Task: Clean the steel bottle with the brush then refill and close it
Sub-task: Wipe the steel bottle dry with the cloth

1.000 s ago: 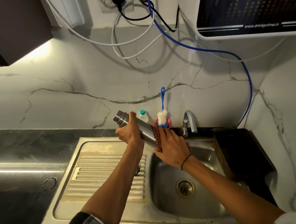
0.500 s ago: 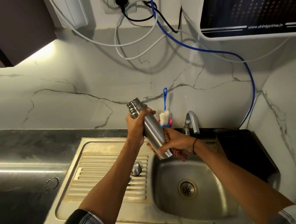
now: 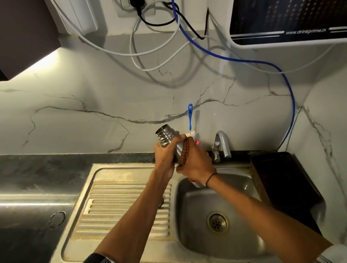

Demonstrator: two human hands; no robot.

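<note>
From the head camera, both hands hold the steel bottle (image 3: 165, 136) tilted above the sink (image 3: 233, 192), its open threaded mouth pointing up and left. The left hand (image 3: 164, 157) curls round the neck just below the threads; the right hand (image 3: 195, 162) wraps the body lower down. Behind them a blue-handled brush (image 3: 190, 115) stands by the wall, near the tap (image 3: 221, 144).

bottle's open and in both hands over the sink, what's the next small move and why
Probably free the right hand and reach for the brush standing behind it by the tap. The steel bottle is uncapped, and the left hand already grips its neck.
</note>
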